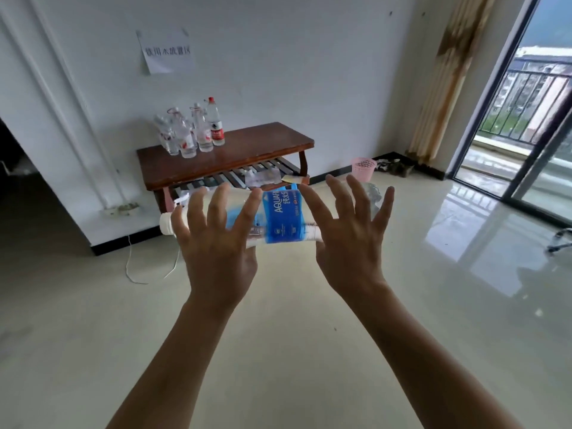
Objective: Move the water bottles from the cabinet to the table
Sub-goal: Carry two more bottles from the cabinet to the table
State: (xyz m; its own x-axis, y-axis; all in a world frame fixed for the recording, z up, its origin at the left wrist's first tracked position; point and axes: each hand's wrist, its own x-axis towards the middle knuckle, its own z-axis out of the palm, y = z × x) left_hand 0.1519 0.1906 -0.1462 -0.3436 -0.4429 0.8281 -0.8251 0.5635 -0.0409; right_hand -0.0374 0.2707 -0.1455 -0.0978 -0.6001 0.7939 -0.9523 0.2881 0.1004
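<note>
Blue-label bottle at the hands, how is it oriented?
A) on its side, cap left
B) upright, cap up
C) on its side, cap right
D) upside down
A: the bottle lies sideways, with its white cap sticking out past the left hand and its other end behind the right hand.

A white paper sign (165, 52) with printed characters hangs on a white wall. A pink mesh wastebasket (363, 169) stands on the glossy pale floor (93, 320) near a stained beige curtain (445, 78). A white cable (136, 270) loops along the floor. Beyond a sliding glass door (507, 97) is a balcony railing (538, 97).
</note>
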